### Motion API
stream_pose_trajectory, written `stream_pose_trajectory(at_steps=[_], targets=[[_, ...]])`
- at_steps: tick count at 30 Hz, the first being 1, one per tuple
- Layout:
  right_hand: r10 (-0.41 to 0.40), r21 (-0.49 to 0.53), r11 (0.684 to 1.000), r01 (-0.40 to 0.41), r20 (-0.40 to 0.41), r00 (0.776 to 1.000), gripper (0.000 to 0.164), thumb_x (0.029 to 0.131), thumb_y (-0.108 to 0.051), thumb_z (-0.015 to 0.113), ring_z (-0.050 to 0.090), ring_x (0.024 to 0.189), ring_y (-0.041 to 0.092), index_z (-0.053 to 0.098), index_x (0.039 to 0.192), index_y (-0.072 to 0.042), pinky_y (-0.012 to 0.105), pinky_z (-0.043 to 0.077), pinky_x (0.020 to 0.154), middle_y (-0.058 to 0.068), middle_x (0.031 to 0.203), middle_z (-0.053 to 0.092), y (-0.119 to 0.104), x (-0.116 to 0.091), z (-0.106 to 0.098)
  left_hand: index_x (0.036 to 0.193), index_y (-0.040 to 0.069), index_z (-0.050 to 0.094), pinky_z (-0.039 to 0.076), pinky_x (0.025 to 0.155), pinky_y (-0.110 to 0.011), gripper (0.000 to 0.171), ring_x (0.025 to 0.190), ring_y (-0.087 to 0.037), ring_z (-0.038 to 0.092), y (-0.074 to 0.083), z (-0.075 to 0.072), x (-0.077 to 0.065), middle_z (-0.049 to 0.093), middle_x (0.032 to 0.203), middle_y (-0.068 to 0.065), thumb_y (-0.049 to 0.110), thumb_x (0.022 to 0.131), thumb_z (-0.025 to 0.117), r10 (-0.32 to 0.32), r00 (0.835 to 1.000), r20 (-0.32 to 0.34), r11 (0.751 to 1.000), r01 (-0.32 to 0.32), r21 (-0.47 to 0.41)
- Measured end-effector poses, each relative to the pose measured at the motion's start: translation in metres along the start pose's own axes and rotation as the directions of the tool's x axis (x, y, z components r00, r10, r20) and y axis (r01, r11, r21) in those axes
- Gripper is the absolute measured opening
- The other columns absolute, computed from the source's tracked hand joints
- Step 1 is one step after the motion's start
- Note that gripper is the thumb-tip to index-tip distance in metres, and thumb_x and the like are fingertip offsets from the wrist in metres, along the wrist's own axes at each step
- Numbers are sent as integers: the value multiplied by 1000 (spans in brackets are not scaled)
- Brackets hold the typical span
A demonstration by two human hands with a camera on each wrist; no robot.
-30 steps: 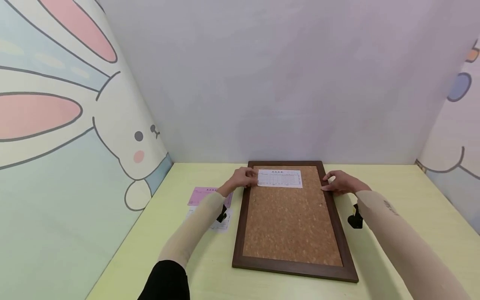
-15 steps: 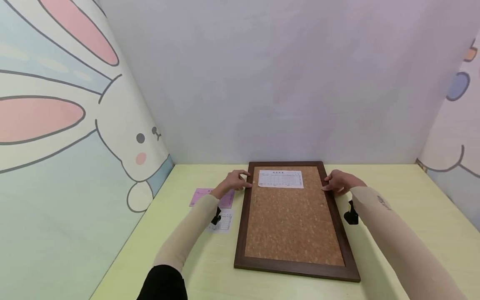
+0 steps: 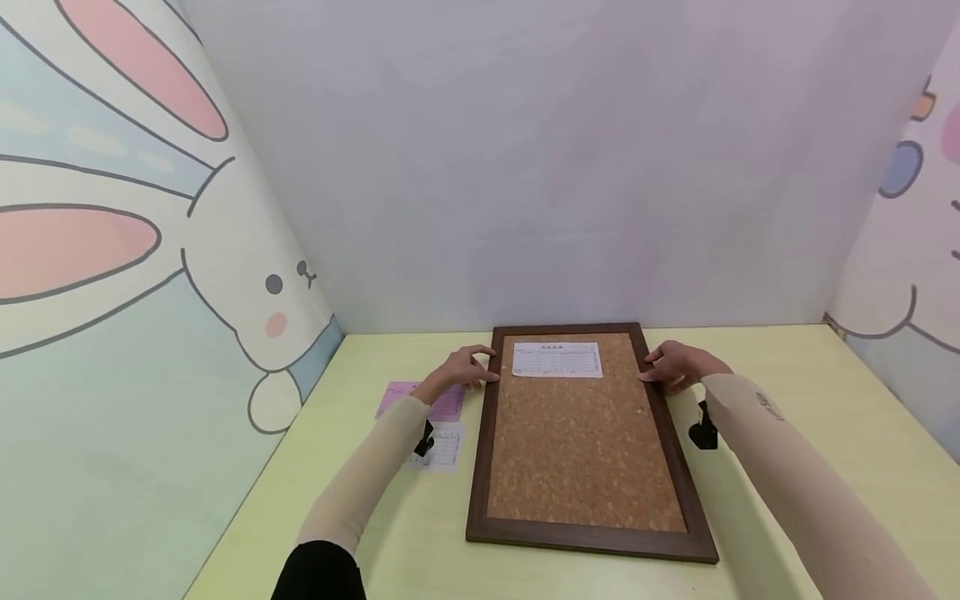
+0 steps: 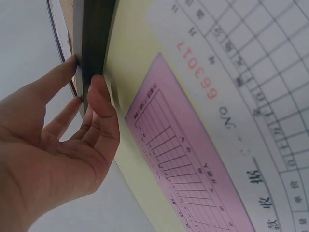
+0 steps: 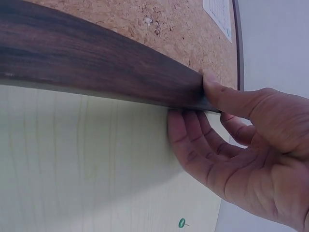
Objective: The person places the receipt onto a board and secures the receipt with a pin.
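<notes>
A corkboard (image 3: 585,450) with a dark brown wooden frame lies on the table, its far end close to the back wall. My left hand (image 3: 461,367) holds the left side of the frame near the top; in the left wrist view, the thumb and curled fingers meet the frame edge. Opposite it, my right hand (image 3: 678,364) grips the right side, thumb on the face of the frame and fingers bent against its outer side, as the right wrist view shows. A white printed receipt slip (image 3: 557,360) lies on the upper part of the cork.
Left of the board, a pink receipt slip (image 3: 446,404) and a white receipt slip (image 3: 447,446) lie on the pale yellow table (image 3: 397,542), partly under my left forearm. A green pushpin (image 5: 182,223) sits on the table by the right hand. Walls enclose the back and sides.
My left hand has moved left, off the edge of the white slip on the cork and onto the frame's left side. The right hand keeps its place on the frame.
</notes>
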State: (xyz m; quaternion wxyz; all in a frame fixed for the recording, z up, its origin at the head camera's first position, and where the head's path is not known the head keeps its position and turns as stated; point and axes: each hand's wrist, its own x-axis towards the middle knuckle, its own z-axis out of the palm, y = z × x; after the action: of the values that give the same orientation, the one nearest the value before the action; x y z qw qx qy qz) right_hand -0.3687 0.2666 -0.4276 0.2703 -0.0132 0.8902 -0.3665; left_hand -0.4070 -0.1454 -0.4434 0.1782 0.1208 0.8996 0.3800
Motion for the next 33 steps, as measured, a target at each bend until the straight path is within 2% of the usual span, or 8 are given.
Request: stream_pose_trajectory(at_steps=[5,15,20,24,27,29,31,33], targets=[[0,29,1000,0,-26,1000,60,103,-12,61,61,92,20,33,145,20,43,60,86,17,108,62,-3,-4,-1,149,12,49,48,62,-29,59,70,-18,65,1,-1,0,68,93,-12,23,96,72,9,1000,-4,1000,-9,12],[11,73,997,-8,-32,999,60,102,-16,62,61,88,16,35,144,19,40,60,84,11,102,63,0,-6,1,149,13,49,46,60,-28,57,68,-17,63,2,2,0,69,94,-13,22,97,72,-9,1000,-6,1000,9,16],[13,76,997,-12,-16,1000,59,104,-18,61,56,86,16,35,142,18,37,58,81,4,92,57,6,-5,2,148,13,50,45,60,-27,58,66,-15,62,-1,6,2,70,87,-10,22,96,73,-16,1000,-8,1000,16,15],[3,67,998,-2,-1,1000,48,104,-18,59,53,84,15,40,134,15,35,57,78,0,86,51,7,-6,3,148,12,50,47,60,-27,57,66,-15,63,-1,7,1,70,89,-10,22,96,73,-25,1000,-4,1000,25,10],[-7,48,999,7,-6,1000,26,105,-18,59,48,79,13,48,107,5,32,54,74,-3,79,45,4,-6,3,148,12,50,48,60,-28,57,67,-16,63,0,6,0,69,94,-12,22,96,72,-16,1000,-13,1000,16,6],[-13,38,999,13,-1,1000,24,105,-18,58,46,77,13,43,93,-2,32,51,73,-4,76,42,2,-6,2,148,11,49,49,61,-28,57,67,-16,64,0,5,1,68,96,-14,21,97,72,-11,1000,-15,1000,11,1],[-5,30,1000,5,8,1000,27,105,-18,58,44,76,13,38,90,-7,32,50,72,-3,76,40,0,-6,1,148,11,49,49,61,-28,57,68,-17,64,-1,4,1,68,96,-14,20,97,71,-11,1000,-9,1000,11,-6],[-1,27,1000,1,11,1000,25,105,-18,57,45,77,14,40,97,-2,32,51,72,0,80,41,1,-5,0,149,10,48,50,61,-29,57,68,-17,65,-1,4,1,68,96,-14,20,97,71,-12,1000,-2,1000,12,-14]])
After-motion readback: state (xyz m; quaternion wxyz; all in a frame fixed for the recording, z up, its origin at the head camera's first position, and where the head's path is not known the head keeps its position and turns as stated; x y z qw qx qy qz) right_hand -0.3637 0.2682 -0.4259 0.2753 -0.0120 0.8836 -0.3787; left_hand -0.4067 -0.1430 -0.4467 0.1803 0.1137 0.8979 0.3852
